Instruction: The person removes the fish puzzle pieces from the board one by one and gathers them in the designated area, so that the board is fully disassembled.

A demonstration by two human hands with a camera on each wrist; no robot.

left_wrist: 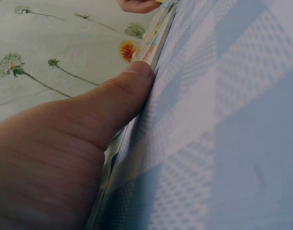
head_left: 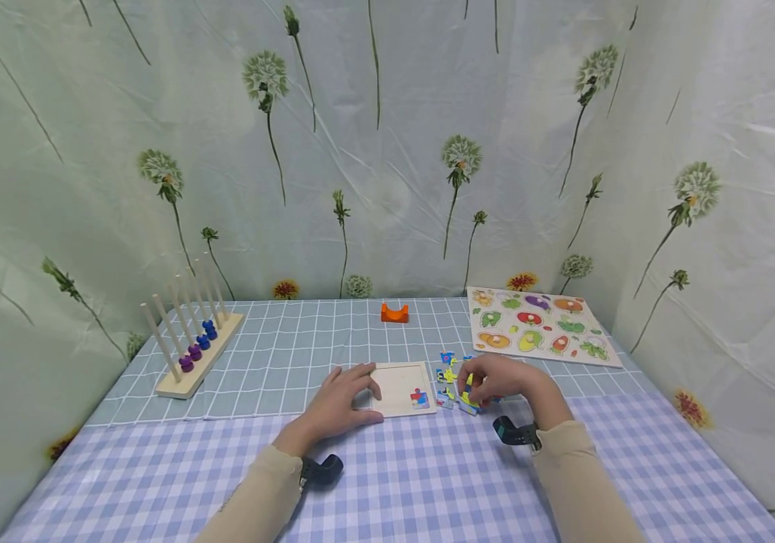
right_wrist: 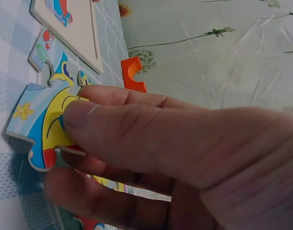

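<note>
In the head view my right hand (head_left: 496, 377) is over a cluster of colourful jigsaw pieces (head_left: 445, 375). The right wrist view shows its thumb and fingers pinching a jigsaw piece (right_wrist: 50, 120), yellow and blue with an orange flower, tilted above the cloth. Other pieces (right_wrist: 40, 50) lie beyond it. My left hand (head_left: 336, 403) rests at the left side of a shallow wooden puzzle tray (head_left: 394, 377), fingers spread loosely and thumb by the near corner. Inside the tray, at its near right corner, sits a red and blue jigsaw section (head_left: 419, 398).
A wooden peg stand (head_left: 187, 383) with purple and blue beads stands at the left. An orange notched block (head_left: 395, 313) sits at the back. Back right lies a vegetable knob-puzzle board (head_left: 543, 328). A flower-print curtain (head_left: 387, 151) hangs behind the checked tablecloth (head_left: 415, 483).
</note>
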